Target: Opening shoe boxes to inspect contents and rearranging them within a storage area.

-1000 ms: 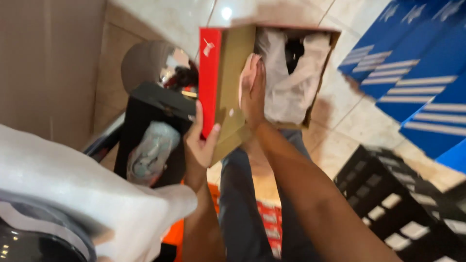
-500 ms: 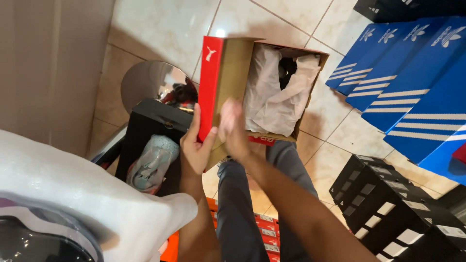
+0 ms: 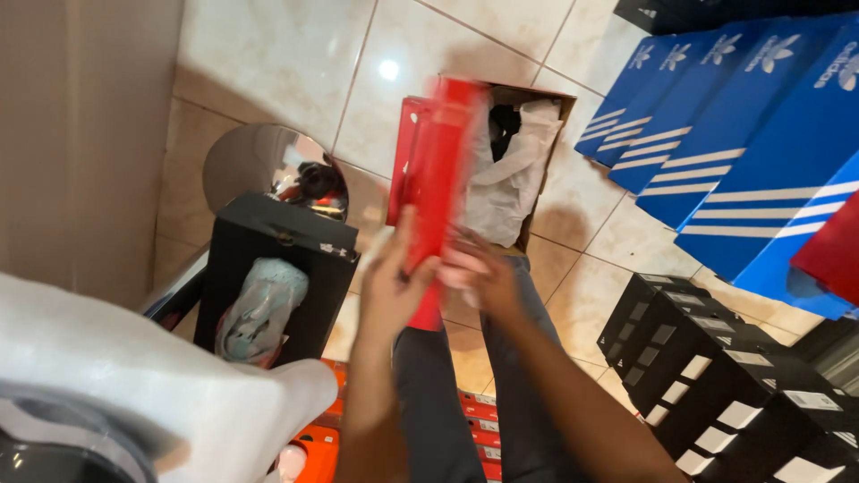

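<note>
- Where glossy cream tiles [image 3: 268, 54] cover the floor, an open red cardboard shoe box [image 3: 528, 125] at centre, crumpled white tissue paper [image 3: 506, 192] and something dark inside.
- Held upright just in front of that box: a red box lid [image 3: 438, 188], flat and long, blurred by motion.
- Left hand [image 3: 394, 291] raised from below, grip closed around the lid's lower left edge, thumb across the red face.
- Right hand [image 3: 479, 273] just right of it, fingers curled against the lid's lower end; blurred, so cannot tell how firm the grip.
- Left, a black box [image 3: 273, 268] standing open, a pale wrapped shoe [image 3: 259, 309] inside.
- Far right, slanted blue boxes with white stripes [image 3: 743, 134]; near right, stacked black boxes [image 3: 716, 367] bearing white labels.
- Near left, a soft white rumpled mass [image 3: 125, 385].
</note>
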